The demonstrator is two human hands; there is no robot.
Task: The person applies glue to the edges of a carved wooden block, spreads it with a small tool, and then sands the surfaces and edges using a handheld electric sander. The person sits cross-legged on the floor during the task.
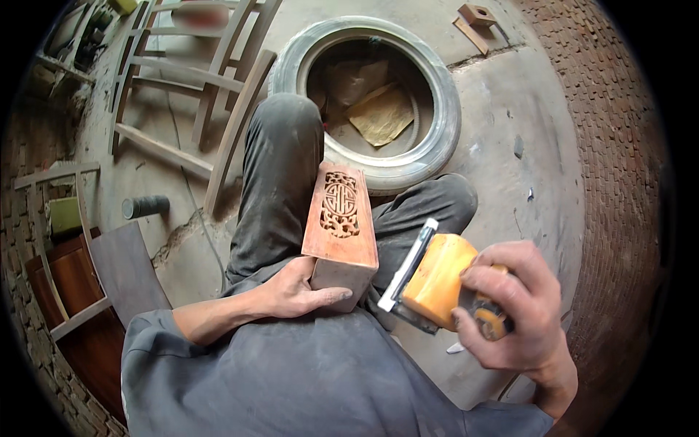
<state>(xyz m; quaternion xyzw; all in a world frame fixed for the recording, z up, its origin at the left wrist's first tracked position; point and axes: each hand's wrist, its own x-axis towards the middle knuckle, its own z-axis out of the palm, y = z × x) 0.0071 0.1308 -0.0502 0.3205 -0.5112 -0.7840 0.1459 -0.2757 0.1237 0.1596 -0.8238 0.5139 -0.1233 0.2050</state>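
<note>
A reddish wooden box (pixel 314 233) with a pierced carved panel on its upper face rests across my lap, between my knees. My left hand (pixel 295 291) grips its near end, thumb along the pale end face; the fingers beneath are partly hidden. To the right of the box, my right hand (pixel 513 298) is wrapped round a yellow and black power sander (pixel 440 280). The sander is held tilted in the air, apart from the box, with the white edge of its flat pad turned toward it.
A tyre (pixel 444 131) lies beyond my knees, with crumpled sheets inside. Wooden frames (pixel 218 95) stand at the far left, near a dark cylinder (pixel 145 207) and a grey board (pixel 131 269). Small wood blocks (pixel 477 16) lie at the far right. A brick strip (pixel 619 146) borders the right side.
</note>
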